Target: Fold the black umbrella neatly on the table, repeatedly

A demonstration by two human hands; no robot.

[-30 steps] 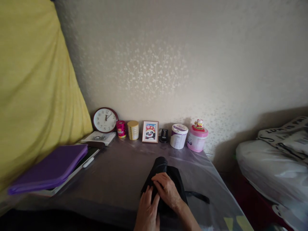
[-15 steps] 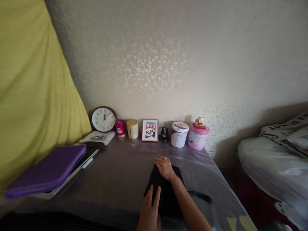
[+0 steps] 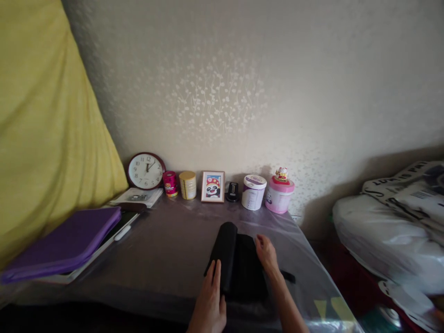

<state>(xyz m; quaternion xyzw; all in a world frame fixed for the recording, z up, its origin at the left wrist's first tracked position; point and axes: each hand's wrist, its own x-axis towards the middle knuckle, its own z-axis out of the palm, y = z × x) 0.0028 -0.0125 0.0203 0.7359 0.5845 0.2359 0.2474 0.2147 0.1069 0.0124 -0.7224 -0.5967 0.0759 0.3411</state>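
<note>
A black roll-up piece with a strap [image 3: 248, 268] lies on the table in front of me. Its left part is raised into a thick roll, while the right part is flat; I cannot tell just what kind of item it is. My left hand [image 3: 210, 296] holds the near left side of the roll, its fingers straight along it and the thumb at the near end. At the flat part's right edge, my right hand [image 3: 267, 253] has curled fingers closed on the border. A narrow black strap [image 3: 287, 276] sticks out to the right, partly behind my right forearm.
On the left lie a purple folder [image 3: 65, 243] and a white marker [image 3: 122, 232]. Along the wall stand a clock [image 3: 146, 171], a pink tin [image 3: 170, 184], a yellow can [image 3: 188, 186], a panda picture frame [image 3: 212, 187], and two tubs, one white-and-purple [image 3: 254, 193], one pink [image 3: 278, 196].
My right hand has moved from the top of the black piece to its right edge. The left part now stands up as a roll. My left hand stays at its near left side.
</note>
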